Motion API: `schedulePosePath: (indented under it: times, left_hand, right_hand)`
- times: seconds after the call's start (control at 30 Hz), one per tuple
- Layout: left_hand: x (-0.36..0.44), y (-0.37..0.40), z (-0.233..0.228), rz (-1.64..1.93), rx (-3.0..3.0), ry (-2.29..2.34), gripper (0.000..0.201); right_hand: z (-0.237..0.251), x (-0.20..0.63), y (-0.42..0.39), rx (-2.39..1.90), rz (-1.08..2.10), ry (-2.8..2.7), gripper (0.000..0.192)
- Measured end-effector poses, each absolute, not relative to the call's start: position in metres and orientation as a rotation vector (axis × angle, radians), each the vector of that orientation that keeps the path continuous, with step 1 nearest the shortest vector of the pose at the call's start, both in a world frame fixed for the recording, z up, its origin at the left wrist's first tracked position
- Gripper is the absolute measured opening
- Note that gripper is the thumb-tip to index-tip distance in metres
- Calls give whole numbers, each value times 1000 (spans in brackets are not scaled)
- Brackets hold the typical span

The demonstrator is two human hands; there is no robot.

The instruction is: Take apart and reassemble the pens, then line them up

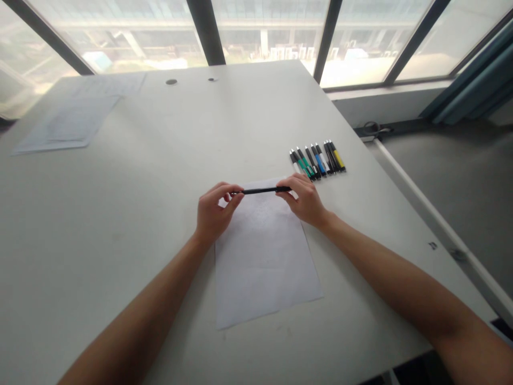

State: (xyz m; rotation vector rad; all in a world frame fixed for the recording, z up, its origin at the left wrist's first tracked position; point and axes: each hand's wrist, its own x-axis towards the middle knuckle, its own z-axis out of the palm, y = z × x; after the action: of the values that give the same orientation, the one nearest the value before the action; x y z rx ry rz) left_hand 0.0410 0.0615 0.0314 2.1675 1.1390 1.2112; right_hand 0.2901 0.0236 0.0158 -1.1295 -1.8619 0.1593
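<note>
A black pen (pixel 260 190) is stretched level between my two hands, above the far end of a white sheet of paper (pixel 266 262). My left hand (pixel 216 209) pinches its left end between thumb and fingers. At the other end, my right hand (pixel 303 197) grips it the same way. Just beyond the right hand lies a row of several pens (pixel 316 160) with black, green, blue, white and yellow barrels. My fingers hide both ends of the held pen.
The white table (pixel 160 224) reaches back to the windows. More paper sheets (pixel 72 120) lie at its far left, and two round holes, one a cable hole (pixel 171 82), sit near the back edge. A blue curtain (pixel 476 80) hangs at the right.
</note>
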Motion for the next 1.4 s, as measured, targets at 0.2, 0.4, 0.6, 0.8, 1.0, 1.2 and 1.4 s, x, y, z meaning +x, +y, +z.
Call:
schedulePosePath:
  times: [0.2, 0.4, 0.6, 0.8, 1.0, 1.2, 1.4]
  left_hand:
    - [41, 61, 32, 1190, 2182, 1097, 11]
    - [41, 61, 32, 1187, 2199, 1085, 12]
    - [41, 60, 33, 1213, 2172, 1097, 12]
    - [42, 60, 33, 1216, 2160, 1115, 12]
    - [41, 60, 32, 1197, 2125, 1106, 13]
    - [40, 61, 31, 1203, 2079, 1101, 16]
    - [40, 61, 32, 1218, 2029, 1084, 24]
  right_hand:
    - [17, 289, 23, -1142, 136, -1886, 14]
    - [17, 290, 24, -1158, 99, -1882, 20]
    - [18, 288, 22, -1172, 61, -1834, 22]
    - [18, 288, 21, -1160, 76, -1851, 24]
    - [18, 289, 23, -1140, 91, -1874, 24]
    - [17, 289, 23, -1140, 102, -1867, 25]
    - [16, 289, 23, -1108, 67, -1836, 20]
